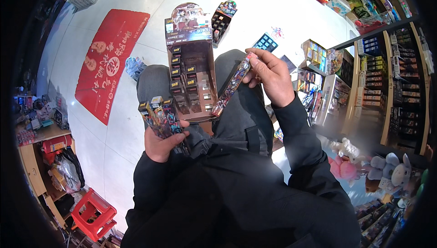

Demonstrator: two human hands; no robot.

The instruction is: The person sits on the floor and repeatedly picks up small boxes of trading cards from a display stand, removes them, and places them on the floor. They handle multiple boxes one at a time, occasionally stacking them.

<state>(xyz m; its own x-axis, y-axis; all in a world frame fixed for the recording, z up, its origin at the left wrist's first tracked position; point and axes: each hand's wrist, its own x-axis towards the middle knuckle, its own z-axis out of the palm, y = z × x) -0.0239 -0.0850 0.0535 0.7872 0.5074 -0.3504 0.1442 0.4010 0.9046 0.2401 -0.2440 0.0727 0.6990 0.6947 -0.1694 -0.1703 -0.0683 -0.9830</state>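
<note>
My left hand [163,142] is closed around a bundle of slim printed boxes [160,116], tops upward, near my left knee. Between fingertips and thumb, my right hand [268,72] holds the upper end of one long narrow printed box [234,84], tilted, its lower end by the right edge of the display carton. That open cardboard display carton [209,60] stands between my knees with its printed header raised. Inside it, several slim dark boxes [175,72] stand in slots at the left and middle; the compartments along its right side show no tall boxes.
A smaller display carton [223,21] and a blue compartment tray [265,42] lie on the floor ahead. A red mat [111,60] is at the left, a red plastic stool [94,214] lower left. Stocked shelves [385,87] and plush toys [391,171] line the right.
</note>
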